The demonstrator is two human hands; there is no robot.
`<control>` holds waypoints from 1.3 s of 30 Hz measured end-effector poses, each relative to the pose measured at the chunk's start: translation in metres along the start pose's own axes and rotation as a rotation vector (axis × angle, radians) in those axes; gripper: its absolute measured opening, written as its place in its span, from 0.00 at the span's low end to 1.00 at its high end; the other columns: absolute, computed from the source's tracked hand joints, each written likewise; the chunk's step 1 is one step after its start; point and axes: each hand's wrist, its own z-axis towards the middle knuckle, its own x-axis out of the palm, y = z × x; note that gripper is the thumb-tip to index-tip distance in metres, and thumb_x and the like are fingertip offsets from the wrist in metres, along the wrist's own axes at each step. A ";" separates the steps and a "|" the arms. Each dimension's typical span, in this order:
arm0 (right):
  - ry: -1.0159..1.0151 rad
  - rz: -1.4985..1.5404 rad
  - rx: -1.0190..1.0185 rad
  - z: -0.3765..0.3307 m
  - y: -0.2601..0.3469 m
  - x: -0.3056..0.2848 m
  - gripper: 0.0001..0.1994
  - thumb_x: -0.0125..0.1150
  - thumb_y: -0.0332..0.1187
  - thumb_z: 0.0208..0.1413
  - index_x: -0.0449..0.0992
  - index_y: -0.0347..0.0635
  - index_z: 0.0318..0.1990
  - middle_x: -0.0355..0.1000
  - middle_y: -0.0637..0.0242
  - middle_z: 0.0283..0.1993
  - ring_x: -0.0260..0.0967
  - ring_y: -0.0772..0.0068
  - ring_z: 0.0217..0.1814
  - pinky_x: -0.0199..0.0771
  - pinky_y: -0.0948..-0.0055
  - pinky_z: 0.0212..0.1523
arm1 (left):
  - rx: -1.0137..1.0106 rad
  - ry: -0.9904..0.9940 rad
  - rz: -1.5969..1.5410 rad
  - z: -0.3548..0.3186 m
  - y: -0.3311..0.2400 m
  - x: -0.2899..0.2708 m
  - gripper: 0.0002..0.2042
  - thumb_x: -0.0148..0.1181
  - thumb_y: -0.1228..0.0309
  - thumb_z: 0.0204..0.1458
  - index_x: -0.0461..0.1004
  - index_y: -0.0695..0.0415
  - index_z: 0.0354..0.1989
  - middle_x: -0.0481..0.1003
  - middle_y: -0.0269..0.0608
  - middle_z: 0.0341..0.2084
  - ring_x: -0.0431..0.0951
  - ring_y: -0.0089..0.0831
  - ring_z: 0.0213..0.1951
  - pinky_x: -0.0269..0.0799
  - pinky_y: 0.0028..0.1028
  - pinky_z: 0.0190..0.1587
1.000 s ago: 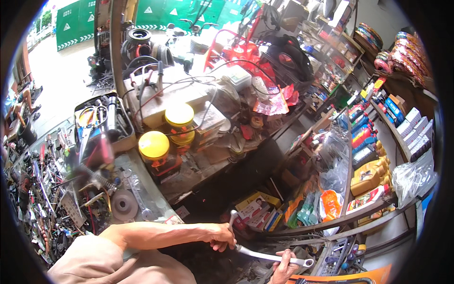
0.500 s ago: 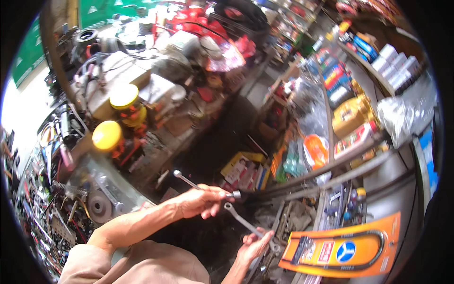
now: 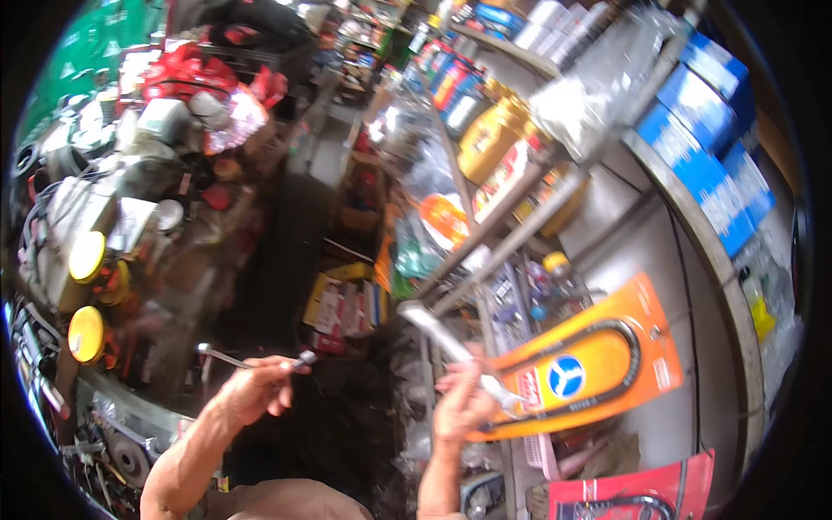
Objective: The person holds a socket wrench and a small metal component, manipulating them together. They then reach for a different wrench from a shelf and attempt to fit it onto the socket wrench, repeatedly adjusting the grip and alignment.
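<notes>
My left hand [image 3: 258, 387] is closed round the shaft of a slim metal socket wrench [image 3: 227, 357]. One end of it sticks out to the left, and the dark socket end shows past my fingers on the right. To the right, my raised right hand [image 3: 461, 407] grips a silvery ring spanner [image 3: 442, 334], smeared by motion. The spanner's upper end points up and left, and its lower end overlaps an orange card pack [image 3: 641, 303] behind it. That pack carries a black looped cord or hose and a blue round emblem.
At left, a cluttered bench holds yellow-lidded jars [image 3: 87, 334] and red plastic bags [image 3: 186, 74]. Shelves on the right carry yellow bottles [image 3: 494, 130], a clear plastic bag [image 3: 598, 82] and blue boxes [image 3: 693, 165]. A red card pack [image 3: 693, 485] hangs low at right.
The view has swung to the right, bringing the blue boxes and red pack into sight. My right hand has lifted the spanner, now in front of the orange pack. Both hands keep their tools.
</notes>
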 end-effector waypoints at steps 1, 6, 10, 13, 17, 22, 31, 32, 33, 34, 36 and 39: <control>-0.070 0.018 -0.014 0.014 0.027 0.006 0.14 0.47 0.31 0.65 0.68 0.32 0.52 0.70 0.64 0.34 0.65 0.82 0.26 0.68 0.84 0.26 | -0.012 0.004 -0.003 -0.001 0.001 -0.004 0.14 0.49 0.67 0.61 0.73 0.64 0.46 0.73 0.41 0.16 0.73 0.25 0.14 0.70 0.18 0.16; -0.263 -0.749 -0.719 0.100 0.060 0.004 0.14 0.46 0.32 0.63 0.72 0.37 0.51 0.64 0.51 0.45 0.65 0.48 0.42 0.65 0.55 0.44 | -0.063 0.010 0.061 0.003 0.008 -0.011 0.14 0.51 0.63 0.60 0.74 0.59 0.46 0.75 0.37 0.17 0.73 0.21 0.15 0.65 0.17 0.17; -0.373 -0.929 -0.669 0.153 0.029 -0.005 0.16 0.46 0.40 0.63 0.74 0.38 0.46 0.69 0.49 0.41 0.66 0.49 0.43 0.67 0.56 0.44 | -0.072 0.047 0.106 0.002 0.009 -0.012 0.16 0.52 0.60 0.60 0.74 0.58 0.49 0.76 0.34 0.19 0.74 0.19 0.18 0.65 0.17 0.18; -0.624 -1.018 -0.743 0.187 0.000 -0.013 0.21 0.52 0.50 0.59 0.78 0.39 0.33 0.73 0.55 0.25 0.70 0.57 0.29 0.72 0.62 0.30 | -0.072 0.026 0.152 -0.003 0.011 -0.015 0.16 0.53 0.59 0.59 0.74 0.55 0.49 0.76 0.32 0.20 0.74 0.17 0.18 0.63 0.16 0.18; -0.675 -1.153 -0.471 0.222 -0.034 -0.035 0.20 0.48 0.48 0.61 0.77 0.38 0.40 0.71 0.50 0.35 0.68 0.51 0.38 0.68 0.57 0.40 | -0.074 0.026 0.150 -0.002 0.015 -0.017 0.15 0.54 0.58 0.59 0.74 0.55 0.47 0.76 0.33 0.20 0.74 0.17 0.18 0.62 0.16 0.18; -0.503 -1.162 -0.037 0.232 -0.044 -0.047 0.28 0.43 0.54 0.61 0.78 0.35 0.44 0.72 0.42 0.42 0.67 0.45 0.47 0.64 0.52 0.50 | -0.077 0.001 0.130 -0.004 0.015 -0.017 0.14 0.55 0.59 0.58 0.74 0.55 0.43 0.76 0.33 0.21 0.74 0.17 0.18 0.61 0.17 0.17; -0.651 -1.076 -0.543 0.162 -0.004 -0.014 0.28 0.53 0.57 0.55 0.78 0.35 0.38 0.74 0.45 0.38 0.68 0.44 0.43 0.67 0.52 0.48 | -0.114 -0.029 0.115 -0.004 0.015 -0.017 0.13 0.55 0.60 0.57 0.75 0.56 0.43 0.76 0.34 0.21 0.75 0.18 0.18 0.62 0.17 0.18; -0.677 -1.082 -0.599 0.158 -0.002 -0.013 0.25 0.56 0.55 0.54 0.79 0.37 0.37 0.74 0.47 0.37 0.69 0.44 0.43 0.68 0.51 0.46 | -0.119 -0.031 0.117 -0.004 0.016 -0.017 0.14 0.55 0.60 0.57 0.75 0.56 0.43 0.76 0.34 0.21 0.75 0.18 0.18 0.62 0.17 0.18; -0.701 -1.089 -0.652 0.156 -0.003 -0.014 0.22 0.59 0.53 0.52 0.80 0.40 0.35 0.75 0.48 0.36 0.69 0.44 0.42 0.69 0.50 0.45 | -0.122 -0.035 0.113 -0.004 0.016 -0.017 0.14 0.55 0.60 0.57 0.75 0.56 0.44 0.76 0.34 0.21 0.75 0.18 0.18 0.62 0.17 0.18; -0.675 -1.053 -0.564 0.160 -0.013 -0.020 0.22 0.61 0.53 0.51 0.80 0.41 0.36 0.74 0.48 0.37 0.69 0.46 0.42 0.68 0.48 0.46 | -0.126 -0.039 0.110 -0.004 0.015 -0.017 0.14 0.55 0.60 0.57 0.75 0.56 0.44 0.76 0.34 0.21 0.75 0.18 0.18 0.62 0.17 0.18; -0.608 -0.977 -0.403 0.168 -0.020 -0.027 0.22 0.58 0.52 0.54 0.80 0.38 0.36 0.74 0.47 0.38 0.69 0.46 0.42 0.66 0.49 0.47 | -0.136 -0.054 0.110 -0.004 0.014 -0.017 0.14 0.55 0.60 0.57 0.75 0.56 0.45 0.77 0.35 0.22 0.75 0.19 0.18 0.62 0.17 0.18; -0.507 -0.856 -0.237 0.172 -0.008 -0.030 0.26 0.47 0.51 0.62 0.76 0.30 0.37 0.73 0.42 0.36 0.67 0.43 0.40 0.66 0.56 0.44 | -0.133 -0.058 0.091 -0.002 0.016 -0.019 0.15 0.55 0.59 0.57 0.75 0.57 0.44 0.76 0.34 0.20 0.74 0.19 0.18 0.62 0.19 0.20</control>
